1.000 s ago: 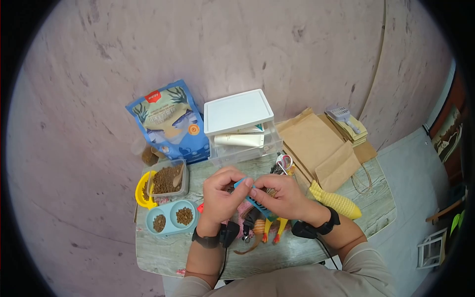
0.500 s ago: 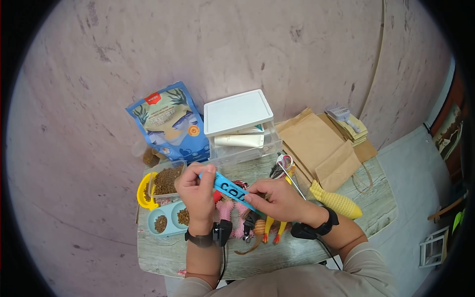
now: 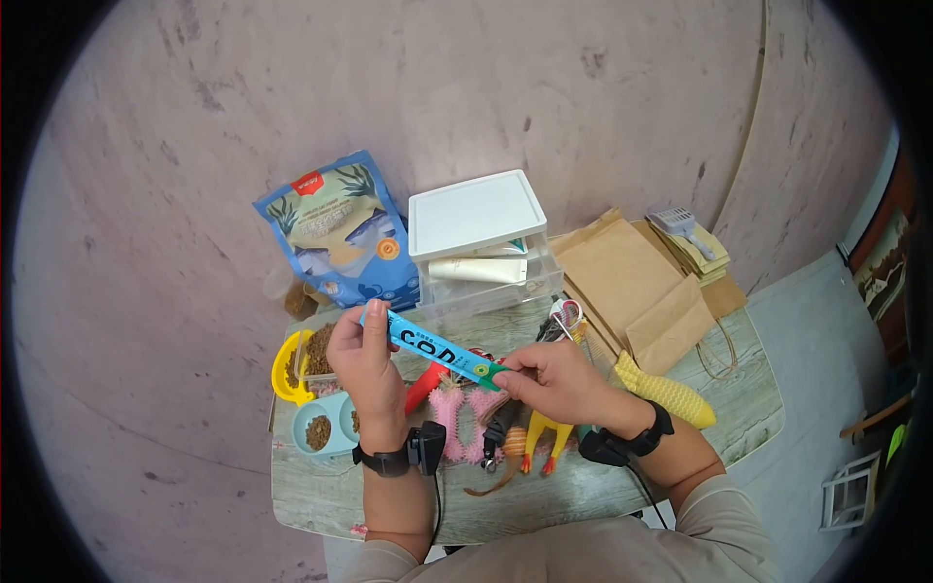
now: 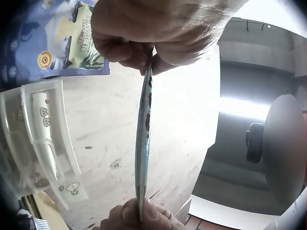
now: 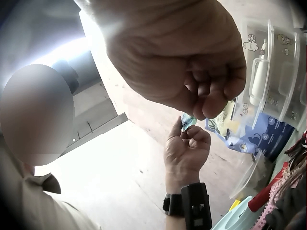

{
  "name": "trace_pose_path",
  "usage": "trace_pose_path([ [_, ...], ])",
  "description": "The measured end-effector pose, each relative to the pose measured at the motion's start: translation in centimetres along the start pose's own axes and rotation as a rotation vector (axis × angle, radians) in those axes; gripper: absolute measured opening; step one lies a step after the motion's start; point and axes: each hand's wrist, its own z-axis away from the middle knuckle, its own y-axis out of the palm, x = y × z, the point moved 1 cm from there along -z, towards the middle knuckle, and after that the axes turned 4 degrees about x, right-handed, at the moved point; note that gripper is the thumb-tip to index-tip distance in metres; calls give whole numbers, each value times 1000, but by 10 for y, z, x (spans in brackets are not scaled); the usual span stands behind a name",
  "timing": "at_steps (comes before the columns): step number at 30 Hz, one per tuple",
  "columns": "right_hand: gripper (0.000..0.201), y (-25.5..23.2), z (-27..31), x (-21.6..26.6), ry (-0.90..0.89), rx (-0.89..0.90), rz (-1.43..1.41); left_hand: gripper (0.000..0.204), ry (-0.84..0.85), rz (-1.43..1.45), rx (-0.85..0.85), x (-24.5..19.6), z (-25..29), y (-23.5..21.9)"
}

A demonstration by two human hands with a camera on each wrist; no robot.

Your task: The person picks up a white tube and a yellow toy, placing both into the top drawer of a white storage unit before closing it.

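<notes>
A slim blue stick sachet [image 3: 432, 347] with COD in black letters and a green end is stretched between both hands above the table. My left hand [image 3: 367, 367] pinches its upper left end between thumb and fingers. At the green end, the thumb and fingertips of my right hand [image 3: 564, 386] grip it. The left wrist view catches the sachet [image 4: 143, 134] nearly edge-on. Seen from the right wrist, my left hand [image 5: 187, 153] holds one end, while the right hand's curled fingers cover most of the sachet.
Below the hands lie pink spiky toys [image 3: 448, 423], a red item [image 3: 425, 387] and yellow toy legs [image 3: 547, 437]. Around them are a blue double bowl [image 3: 318, 442], a blue food bag [image 3: 340, 233], a clear drawer box [image 3: 476, 214], a paper bag [image 3: 632, 287] and a yellow fish-shaped toy [image 3: 666, 391].
The hands were close together at the sachet's top, then moved apart. My left hand shifted left and up, and the sachet now shows its full printed face between the hands.
</notes>
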Motion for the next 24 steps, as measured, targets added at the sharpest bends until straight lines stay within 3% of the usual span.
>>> trace_pose_path([
  [2,16,-2,0,0,-31,-42,13,17,-28,20,20,1,-1,0],
  [4,16,-7,-1,1,134,-111,-89,19,-63,2,44,3,-3,-2],
  [5,16,-6,-2,-1,134,-110,-88,19,-63,3,43,3,-4,-3],
  [7,23,-7,-6,-4,-43,-391,-120,19,-104,-79,81,6,-7,-6],
  [8,23,-9,-8,-2,-45,-387,-116,19,-101,-75,76,7,-7,-6],
  [10,35,-15,-9,11,-410,-577,590,18,-120,-138,107,11,-6,-4],
  [13,34,-14,-6,20,-491,-466,712,18,-162,-83,168,13,-2,1],
  [20,24,-19,-15,17,-600,-465,833,19,-255,86,206,8,1,6],
  [24,14,-43,-37,17,-515,-494,901,22,-254,116,260,13,-4,1],
])
